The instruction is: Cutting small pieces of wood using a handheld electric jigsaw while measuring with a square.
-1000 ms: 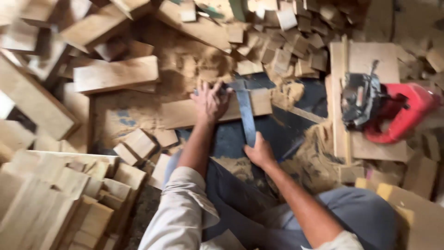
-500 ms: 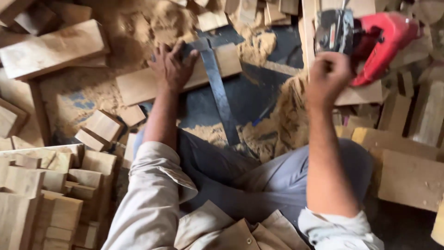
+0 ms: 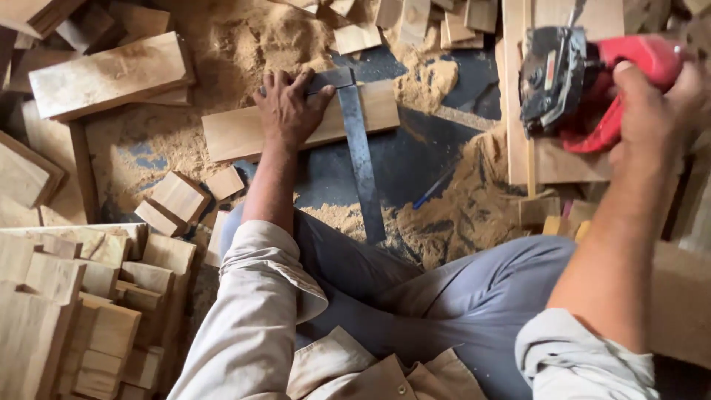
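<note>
The left hand (image 3: 290, 107) is lying spread, palm down, on a flat wooden board (image 3: 237, 133) that is resting crosswise on the dark floor, in the far middle of the scene. The fingers are pointing away and pressing both the board and the short arm of a metal try square (image 3: 361, 159); the square's long blade is running from the board's right part back toward the person's knees, passing just right of the wrist.

The right hand (image 3: 652, 111) is closing around the red handle of a circular saw (image 3: 570, 81) at the far right; the saw is sitting on a pale plank (image 3: 552, 159) and is well apart from the board, with a heap of sawdust (image 3: 459, 207) lying between them.

Stacks of cut wooden blocks (image 3: 81, 296) are sitting at the near left, and a larger offcut (image 3: 104, 74) is lying at the far left, beyond the board.
</note>
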